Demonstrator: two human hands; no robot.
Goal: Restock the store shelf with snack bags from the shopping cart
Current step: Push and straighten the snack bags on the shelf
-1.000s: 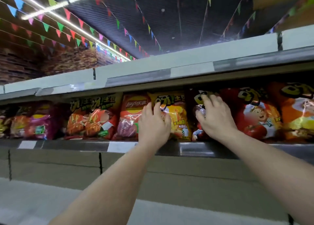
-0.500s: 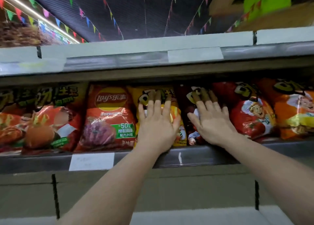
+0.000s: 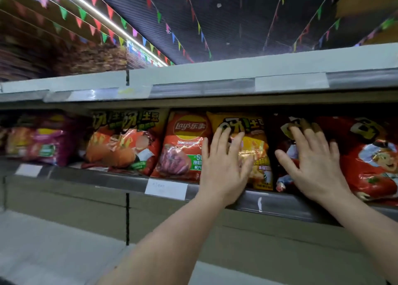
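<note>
Snack bags stand in a row on a high store shelf. My left hand lies flat with spread fingers against a yellow chip bag. My right hand presses flat on a dark red bag beside it. Left of my hands stands an orange Lay's bag. A red bag with a cartoon chef stands to the right. The shopping cart is out of view.
Further left on the shelf sit an orange-and-yellow bag and a purple bag. A white price label is on the shelf's front rail. The shelf above overhangs closely. Bunting hangs from the dark ceiling.
Both hands stay flat against the same two bags, fingers a little more spread. The camera has swung left and tilted, bringing the purple bag and the ceiling lights back into view.
</note>
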